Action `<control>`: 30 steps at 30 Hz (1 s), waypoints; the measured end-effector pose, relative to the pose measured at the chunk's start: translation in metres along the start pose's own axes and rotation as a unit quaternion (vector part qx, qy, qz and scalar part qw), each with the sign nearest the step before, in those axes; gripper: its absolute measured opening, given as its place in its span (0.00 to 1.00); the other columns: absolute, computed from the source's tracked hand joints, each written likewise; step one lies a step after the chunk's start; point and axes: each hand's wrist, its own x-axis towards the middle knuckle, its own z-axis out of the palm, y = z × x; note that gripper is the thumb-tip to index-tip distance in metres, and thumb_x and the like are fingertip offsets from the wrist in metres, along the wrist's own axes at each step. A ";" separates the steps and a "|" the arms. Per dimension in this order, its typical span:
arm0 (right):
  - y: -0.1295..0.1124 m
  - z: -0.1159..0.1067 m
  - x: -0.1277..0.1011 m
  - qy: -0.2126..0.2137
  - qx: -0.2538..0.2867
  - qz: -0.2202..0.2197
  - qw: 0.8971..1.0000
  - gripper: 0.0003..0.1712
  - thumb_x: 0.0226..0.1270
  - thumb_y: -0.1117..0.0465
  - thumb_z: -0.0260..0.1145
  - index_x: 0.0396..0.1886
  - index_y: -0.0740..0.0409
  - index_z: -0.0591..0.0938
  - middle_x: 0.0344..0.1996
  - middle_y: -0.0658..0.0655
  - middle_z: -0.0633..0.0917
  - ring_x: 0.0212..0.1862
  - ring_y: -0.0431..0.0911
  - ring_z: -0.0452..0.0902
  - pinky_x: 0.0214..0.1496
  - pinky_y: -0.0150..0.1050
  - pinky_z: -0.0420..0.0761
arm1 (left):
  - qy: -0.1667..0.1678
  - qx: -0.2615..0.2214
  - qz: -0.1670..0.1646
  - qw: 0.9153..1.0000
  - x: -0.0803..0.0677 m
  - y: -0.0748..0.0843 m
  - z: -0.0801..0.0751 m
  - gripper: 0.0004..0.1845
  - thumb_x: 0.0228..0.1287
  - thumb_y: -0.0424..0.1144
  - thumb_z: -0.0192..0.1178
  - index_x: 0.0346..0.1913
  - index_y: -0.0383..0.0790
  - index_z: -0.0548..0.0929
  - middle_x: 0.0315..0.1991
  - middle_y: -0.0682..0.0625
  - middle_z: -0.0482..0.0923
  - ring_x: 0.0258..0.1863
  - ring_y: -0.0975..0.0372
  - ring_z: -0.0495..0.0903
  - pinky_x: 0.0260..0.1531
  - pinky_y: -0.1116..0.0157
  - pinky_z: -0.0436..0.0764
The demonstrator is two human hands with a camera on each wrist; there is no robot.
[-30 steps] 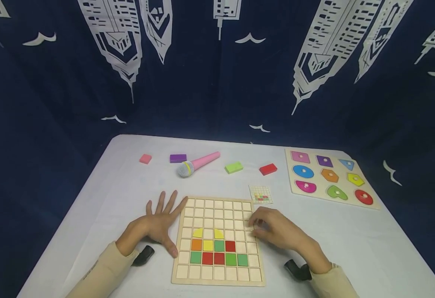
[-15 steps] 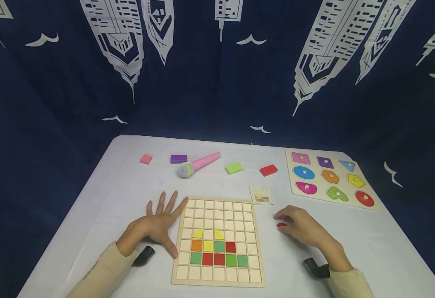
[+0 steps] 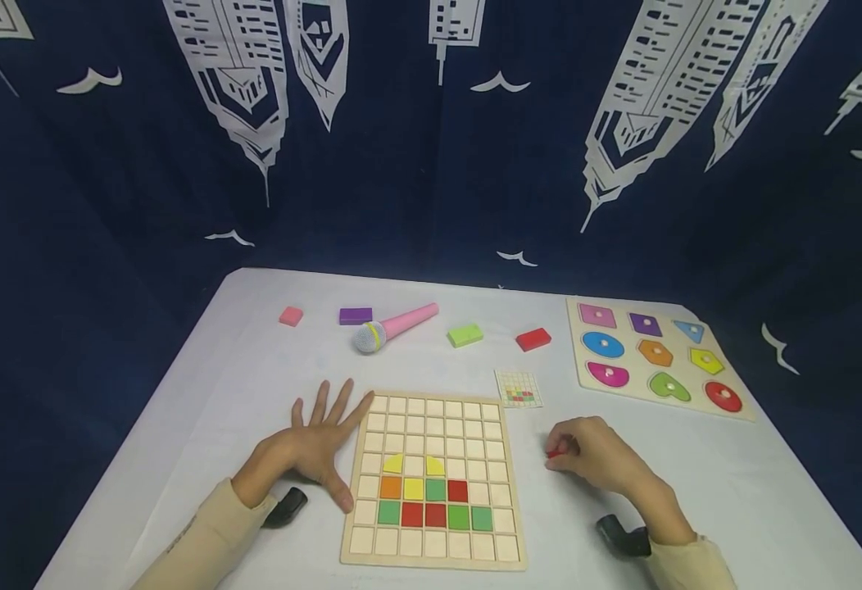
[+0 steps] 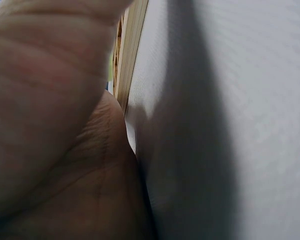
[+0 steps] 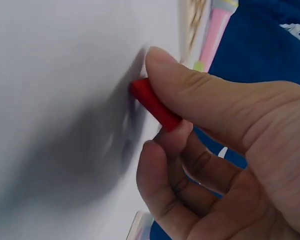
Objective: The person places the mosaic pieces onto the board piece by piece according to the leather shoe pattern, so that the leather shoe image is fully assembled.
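Pick-up step, I'd say: right hand (image 3: pixel 599 459) pinches a red tile (image 3: pixel 555 451) between thumb and fingers, low over the table near the grid board's (image 3: pixel 434 557) right edge. Left hand (image 3: pixel 313 447) lies flat, fingers spread, vs. the board's left edge. Next calls for choosing a blank cell and seating the tile square. Tile mostly hidden by fingers; its shape is prob. square, can't confirm.
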 end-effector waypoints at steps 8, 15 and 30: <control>-0.030 0.006 0.000 -0.005 0.049 -0.097 0.994 0.08 0.60 0.63 0.75 0.29 0.47 0.82 0.23 0.41 0.77 0.28 0.36 0.71 0.32 0.29 0.75 | 0.002 -0.002 -0.003 1.000 -0.002 -0.001 0.000 0.86 0.21 0.64 0.84 0.81 0.46 0.36 0.80 0.34 0.21 0.75 0.34 0.18 0.63 0.25 0.27; -0.056 0.014 0.003 -0.046 0.104 -0.138 0.984 0.05 0.64 0.64 0.71 0.33 0.52 0.83 0.25 0.42 0.80 0.29 0.35 0.73 0.33 0.29 0.78 | 0.000 -0.001 -0.002 1.000 0.000 -0.001 0.000 0.86 0.21 0.66 0.83 0.81 0.47 0.35 0.79 0.34 0.20 0.75 0.34 0.16 0.63 0.25 0.26; -0.078 0.041 0.001 -0.074 0.104 -0.162 0.979 0.07 0.63 0.67 0.71 0.30 0.52 0.83 0.23 0.41 0.79 0.27 0.31 0.72 0.31 0.28 0.77 | -0.004 0.003 -0.003 1.000 -0.002 0.003 -0.004 0.86 0.21 0.66 0.83 0.81 0.48 0.34 0.79 0.35 0.19 0.75 0.34 0.16 0.63 0.25 0.26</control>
